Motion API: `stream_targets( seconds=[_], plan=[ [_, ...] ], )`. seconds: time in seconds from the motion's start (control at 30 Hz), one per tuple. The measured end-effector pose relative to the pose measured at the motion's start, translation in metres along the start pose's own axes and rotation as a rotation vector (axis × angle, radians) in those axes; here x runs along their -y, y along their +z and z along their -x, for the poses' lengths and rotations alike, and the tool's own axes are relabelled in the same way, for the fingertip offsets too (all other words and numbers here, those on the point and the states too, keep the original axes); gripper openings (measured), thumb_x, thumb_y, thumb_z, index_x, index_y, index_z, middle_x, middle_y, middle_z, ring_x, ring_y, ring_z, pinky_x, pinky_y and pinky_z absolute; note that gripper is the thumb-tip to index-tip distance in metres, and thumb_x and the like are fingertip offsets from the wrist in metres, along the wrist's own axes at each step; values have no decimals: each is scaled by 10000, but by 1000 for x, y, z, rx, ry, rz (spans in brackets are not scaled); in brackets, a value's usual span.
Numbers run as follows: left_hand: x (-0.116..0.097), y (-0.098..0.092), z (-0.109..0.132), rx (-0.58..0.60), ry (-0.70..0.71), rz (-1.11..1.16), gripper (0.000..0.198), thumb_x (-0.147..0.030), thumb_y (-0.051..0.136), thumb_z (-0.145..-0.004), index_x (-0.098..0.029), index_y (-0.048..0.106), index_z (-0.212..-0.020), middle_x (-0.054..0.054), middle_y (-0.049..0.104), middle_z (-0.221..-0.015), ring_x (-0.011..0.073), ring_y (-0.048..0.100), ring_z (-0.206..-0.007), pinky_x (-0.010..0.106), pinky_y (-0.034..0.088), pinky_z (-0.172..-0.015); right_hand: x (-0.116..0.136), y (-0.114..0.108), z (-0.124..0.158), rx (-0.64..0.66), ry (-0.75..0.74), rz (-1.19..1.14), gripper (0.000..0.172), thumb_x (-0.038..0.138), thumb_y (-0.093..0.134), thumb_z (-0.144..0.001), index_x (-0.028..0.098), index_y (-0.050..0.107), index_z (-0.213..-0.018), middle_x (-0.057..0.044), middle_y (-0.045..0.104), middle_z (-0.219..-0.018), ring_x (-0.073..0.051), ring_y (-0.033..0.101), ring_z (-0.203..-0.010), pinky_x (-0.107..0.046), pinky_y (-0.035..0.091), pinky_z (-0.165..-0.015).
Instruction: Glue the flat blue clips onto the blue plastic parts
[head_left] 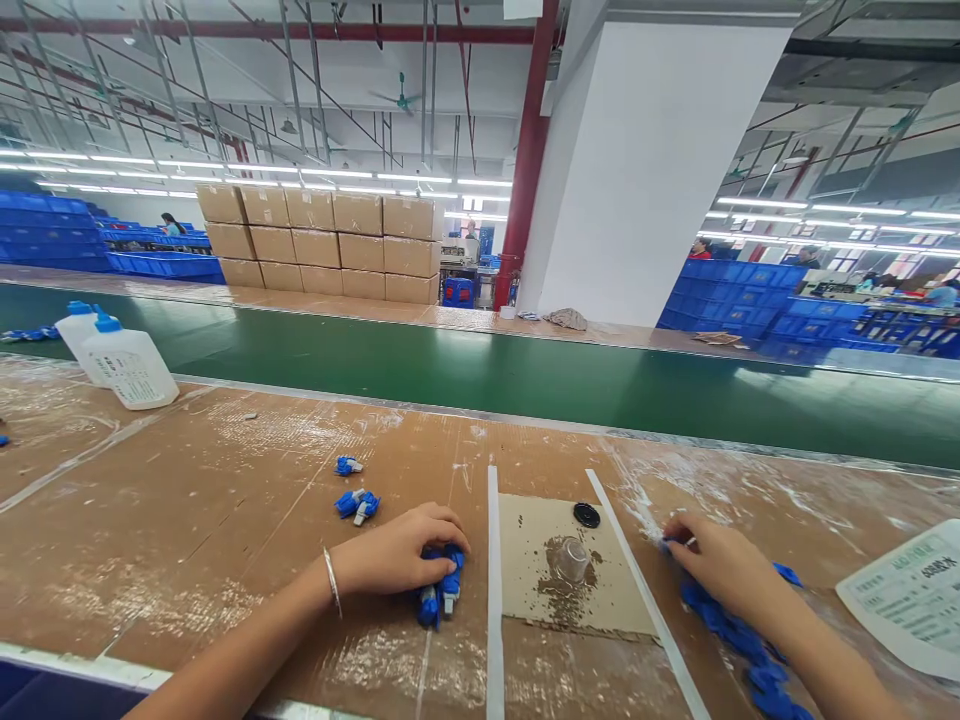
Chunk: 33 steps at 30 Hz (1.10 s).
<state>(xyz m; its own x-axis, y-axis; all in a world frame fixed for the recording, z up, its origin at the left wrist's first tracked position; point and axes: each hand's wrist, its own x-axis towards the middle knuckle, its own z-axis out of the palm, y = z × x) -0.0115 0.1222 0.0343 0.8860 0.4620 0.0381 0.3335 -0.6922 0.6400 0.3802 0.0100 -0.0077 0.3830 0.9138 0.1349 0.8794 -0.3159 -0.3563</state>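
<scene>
My left hand [405, 550], with a thin bangle at the wrist, curls its fingers and thumb around several small blue pieces with pale grey tips [448, 592]. To its left lie more blue pieces [358, 504] of the same look. On the right, my right hand [712, 562] pinches a small blue piece, mostly hidden by the fingers. Loose blue pieces [720, 622] spread under that forearm. Between the hands, a clear cup-like container [571, 560] stands on a wet-spotted cardboard sheet [525, 585], with a round black cap [586, 515] near its top edge.
White tape strips [493, 600] flank the cardboard. Two white bottles with blue caps [135, 365] stand at the left; another labelled white bottle [911, 590] is at the right edge. A green conveyor belt [450, 360] runs behind the table. Cardboard boxes [322, 240] are stacked beyond.
</scene>
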Motion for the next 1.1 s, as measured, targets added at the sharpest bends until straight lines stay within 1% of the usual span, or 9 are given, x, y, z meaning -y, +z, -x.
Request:
stream_targets(
  seconds=[0.17,0.27,0.4,0.47,0.57,0.67,0.77,0.93,1.1],
  plan=[
    [-5,1,0,-1,-64,8,280,-96,536,-746,-210,647,-977,18,581,-1033,172,553,-981,274,414,-900,6,7,34,-196,69,-113,389,439,354,-758,206,574,-979,-72,678,-928,-225,635,-832,-352,462,-757],
    [-5,1,-3,17,-125,16,262,-114,528,-738,-214,655,-943,0,563,-983,151,566,-916,249,424,-850,7,17,48,-262,-10,-144,387,486,372,-778,236,634,-917,-47,675,-999,-223,632,-922,-358,478,-820],
    [1,1,-8,-27,-199,-4,202,-160,548,-739,-200,653,-907,-1,574,-924,159,568,-870,259,433,-798,5,23,55,-378,-55,-123,364,469,384,-808,244,663,-876,-29,686,-985,-232,649,-915,-389,514,-808],
    [4,2,-10,-64,-213,-17,174,-184,552,-754,-190,641,-904,9,587,-920,172,564,-868,280,428,-796,7,24,64,-485,-129,-79,352,462,392,-845,249,667,-898,-12,696,-975,-209,665,-887,-358,536,-792],
    [5,6,-11,-143,-221,-89,135,-216,527,-803,-183,623,-892,26,594,-913,189,556,-858,310,417,-788,13,32,86,-589,-390,67,339,413,388,-908,242,680,-920,8,711,-943,-151,685,-816,-255,562,-712],
    [5,12,-11,-218,-197,-220,116,-236,519,-837,-186,616,-877,36,601,-910,210,548,-883,327,414,-790,15,48,108,-548,-596,244,346,349,379,-926,210,693,-962,-13,708,-977,-160,685,-835,-250,570,-713],
    [7,14,-11,-232,-152,-262,152,-227,509,-859,-216,625,-957,31,600,-937,212,548,-919,331,420,-816,12,60,118,-451,-661,392,311,313,444,-895,176,681,-1044,-41,671,-1087,-204,667,-922,-294,568,-777],
    [9,10,-9,-182,-115,-272,207,-223,533,-851,-252,647,-1021,30,597,-960,208,559,-923,312,435,-813,4,64,122,-411,-688,450,299,266,466,-873,159,677,-1055,-69,648,-1130,-214,666,-921,-289,569,-770],
    [8,9,-8,-153,-120,-323,230,-149,527,-817,-224,626,-1010,32,603,-974,209,566,-922,320,437,-824,4,59,122,-376,-551,259,271,287,456,-881,188,661,-1028,-66,682,-1064,-208,668,-915,-299,568,-766]
  ],
)
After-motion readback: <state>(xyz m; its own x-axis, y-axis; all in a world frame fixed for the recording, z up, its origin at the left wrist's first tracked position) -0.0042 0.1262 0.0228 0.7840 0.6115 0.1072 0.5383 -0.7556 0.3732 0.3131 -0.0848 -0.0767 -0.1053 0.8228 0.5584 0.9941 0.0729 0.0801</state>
